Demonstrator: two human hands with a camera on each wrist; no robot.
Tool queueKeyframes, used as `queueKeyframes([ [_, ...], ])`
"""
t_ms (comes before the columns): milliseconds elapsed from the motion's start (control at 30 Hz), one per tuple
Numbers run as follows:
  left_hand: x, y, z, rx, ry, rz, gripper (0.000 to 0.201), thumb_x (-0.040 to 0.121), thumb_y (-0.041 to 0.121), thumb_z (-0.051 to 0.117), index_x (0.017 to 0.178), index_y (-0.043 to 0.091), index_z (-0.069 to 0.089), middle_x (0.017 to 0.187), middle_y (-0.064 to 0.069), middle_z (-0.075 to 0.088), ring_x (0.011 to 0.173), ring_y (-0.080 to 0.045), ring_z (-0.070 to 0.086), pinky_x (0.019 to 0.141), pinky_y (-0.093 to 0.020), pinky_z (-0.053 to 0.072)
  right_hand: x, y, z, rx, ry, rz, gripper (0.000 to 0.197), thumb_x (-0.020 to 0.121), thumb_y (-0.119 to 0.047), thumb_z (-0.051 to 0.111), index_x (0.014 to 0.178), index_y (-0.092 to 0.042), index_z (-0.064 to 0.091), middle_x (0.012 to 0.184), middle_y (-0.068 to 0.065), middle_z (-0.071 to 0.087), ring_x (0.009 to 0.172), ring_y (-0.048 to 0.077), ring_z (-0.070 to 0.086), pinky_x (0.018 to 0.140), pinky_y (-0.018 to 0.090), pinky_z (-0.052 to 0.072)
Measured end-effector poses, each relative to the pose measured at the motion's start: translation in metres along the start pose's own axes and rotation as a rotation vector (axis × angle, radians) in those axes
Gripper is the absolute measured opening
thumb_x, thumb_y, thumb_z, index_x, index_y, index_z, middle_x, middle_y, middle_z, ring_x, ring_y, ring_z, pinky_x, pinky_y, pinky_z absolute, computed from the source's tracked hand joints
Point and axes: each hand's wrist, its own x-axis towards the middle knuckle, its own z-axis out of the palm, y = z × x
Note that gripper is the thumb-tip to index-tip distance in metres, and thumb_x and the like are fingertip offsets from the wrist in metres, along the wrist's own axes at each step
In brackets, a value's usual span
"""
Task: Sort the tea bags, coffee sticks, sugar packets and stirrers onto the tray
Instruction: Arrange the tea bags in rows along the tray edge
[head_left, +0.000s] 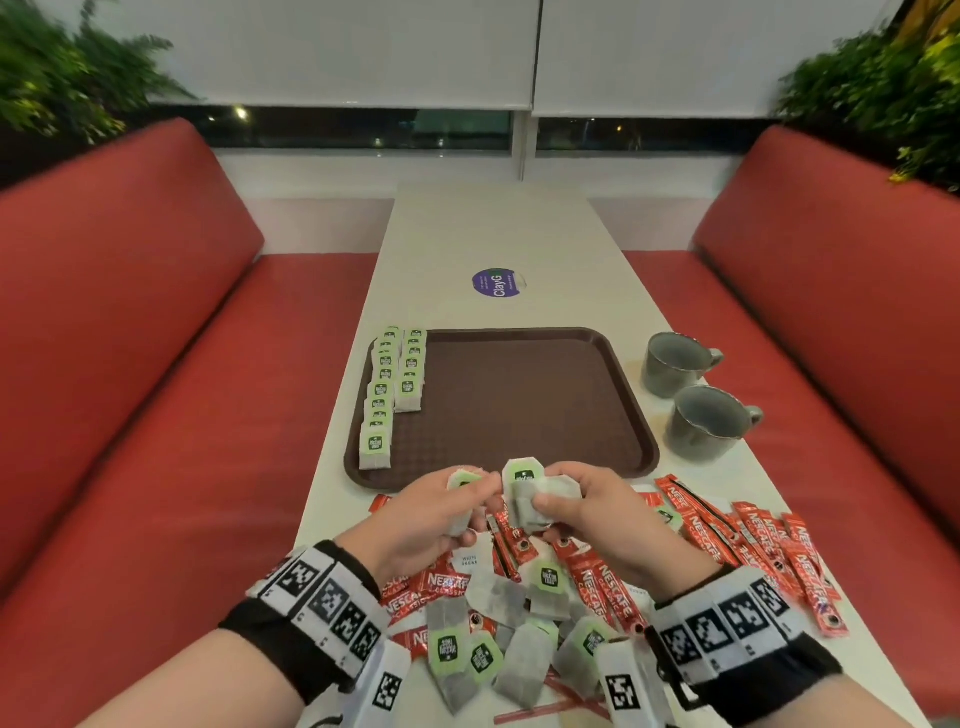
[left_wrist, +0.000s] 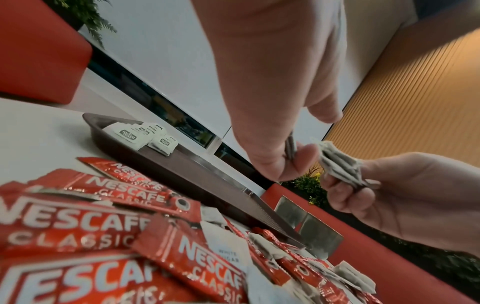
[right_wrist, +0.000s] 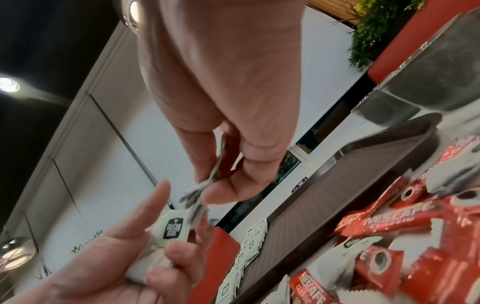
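Long white table (head_left: 493, 234) runs up mid-frame between red benches (head_left: 130, 312); left hand (head_left: 426, 519) pinches one tea bag (head_left: 462, 480), right hand (head_left: 587, 506) grips several tea bags (head_left: 524, 493).

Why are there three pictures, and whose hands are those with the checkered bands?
They are one person's hands, filmed by three cameras: one on the head looking down, one on each wrist looking along the fingers. The left hand holds a tea bag; the right hand has a few tea bags in its grip. On the white table sits a brown tray with two rows of tea bags. Nearer lies a mixed pile of red coffee sticks, more tea bags and white sugar packets. Two grey cups stand beside the tray.
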Motion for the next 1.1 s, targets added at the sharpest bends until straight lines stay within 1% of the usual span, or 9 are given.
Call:
queueKeyframes([
  [233, -0.009, -0.005, -0.007, 0.046, 0.047, 0.091, 0.009, 0.091, 0.019, 0.061, 0.095, 0.011, 0.059, 0.077, -0.003, 0.055, 0.064, -0.009, 0.048, 0.056, -0.021, 0.037, 0.013, -0.001, 0.023, 0.042, -0.018, 0.060, 0.013, 0.082, -0.004, 0.071, 0.092, -0.005, 0.063, 0.082, 0.011, 0.066, 0.068, 0.021, 0.061, 0.063, 0.033, 0.053],
  [400, -0.014, -0.004, -0.018, -0.004, 0.127, 0.098, 0.010, 0.092, 0.022, 0.059, 0.086, 0.015, 0.056, 0.082, -0.011, 0.054, 0.069, -0.019, 0.045, 0.057, -0.026, 0.036, 0.020, -0.005, 0.029, -0.093, 0.030, 0.068, 0.012, 0.085, -0.010, 0.069, 0.085, -0.004, 0.060, 0.060, 0.005, 0.055, 0.046, 0.011, 0.047, 0.045, 0.022, 0.040],
  [500, -0.017, 0.000, -0.028, -0.090, 0.187, 0.086, 0.013, 0.094, 0.024, 0.056, 0.085, 0.015, 0.056, 0.077, -0.007, 0.059, 0.060, -0.014, 0.051, 0.055, -0.024, 0.040, 0.024, -0.013, 0.035, -0.020, -0.041, 0.026, 0.007, 0.086, 0.003, 0.062, 0.082, -0.003, 0.060, 0.061, 0.009, 0.058, 0.051, 0.014, 0.052, 0.049, 0.023, 0.045],
  [633, -0.017, 0.002, -0.043, -0.185, 0.251, 0.033, 0.007, 0.095, 0.019, 0.055, 0.092, 0.013, 0.057, 0.088, -0.008, 0.066, 0.076, -0.018, 0.065, 0.064, -0.031, 0.053, 0.032, -0.022, 0.044, 0.101, -0.132, -0.041, 0.024, 0.077, 0.017, 0.061, 0.072, -0.006, 0.064, 0.074, 0.017, 0.062, 0.066, 0.021, 0.060, 0.063, 0.025, 0.052],
  [800, -0.022, 0.008, -0.053, -0.208, 0.051, -0.090, 0.017, 0.096, 0.020, 0.052, 0.108, 0.008, 0.055, 0.101, -0.019, 0.067, 0.093, -0.032, 0.066, 0.067, -0.035, 0.056, 0.045, -0.030, 0.059, 0.046, -0.332, -0.152, 0.043, 0.072, 0.025, 0.055, 0.060, -0.015, 0.066, 0.082, 0.009, 0.066, 0.075, 0.019, 0.062, 0.070, 0.028, 0.051],
  [900, -0.028, 0.010, -0.060, -0.292, -0.109, -0.120, 0.028, 0.094, 0.026, 0.054, 0.115, 0.007, 0.053, 0.094, -0.015, 0.070, 0.086, -0.029, 0.067, 0.064, -0.029, 0.055, 0.055, -0.033, 0.060, -0.087, -0.304, -0.230, 0.037, 0.068, 0.016, 0.061, 0.058, -0.019, 0.066, 0.090, -0.001, 0.063, 0.082, 0.012, 0.059, 0.078, 0.028, 0.048],
  [967, -0.030, 0.010, -0.063, -0.304, -0.146, -0.093, 0.028, 0.086, 0.017, 0.062, 0.111, 0.009, 0.053, 0.092, -0.014, 0.070, 0.082, -0.026, 0.068, 0.060, -0.026, 0.056, 0.063, -0.033, 0.060, -0.160, -0.268, -0.255, 0.038, 0.067, 0.012, 0.063, 0.057, -0.025, 0.068, 0.095, -0.004, 0.062, 0.085, 0.005, 0.058, 0.082, 0.030, 0.045],
  [1033, -0.028, 0.009, -0.063, -0.319, -0.102, -0.063, 0.027, 0.082, 0.003, 0.064, 0.105, 0.011, 0.052, 0.088, -0.015, 0.071, 0.076, -0.025, 0.069, 0.054, -0.025, 0.055, 0.068, -0.032, 0.065, -0.171, -0.216, -0.243, 0.042, 0.071, 0.014, 0.063, 0.064, -0.027, 0.070, 0.097, -0.002, 0.063, 0.085, 0.010, 0.059, 0.082, 0.039, 0.047],
  [1100, -0.023, 0.009, -0.063, -0.370, 0.010, -0.019, 0.028, 0.083, -0.007, 0.062, 0.101, 0.012, 0.050, 0.085, -0.016, 0.070, 0.071, -0.026, 0.068, 0.050, -0.025, 0.053, 0.072, -0.029, 0.071, -0.076, -0.127, -0.191, 0.037, 0.078, 0.013, 0.060, 0.086, -0.022, 0.068, 0.097, 0.004, 0.066, 0.083, 0.020, 0.061, 0.077, 0.042, 0.052],
])
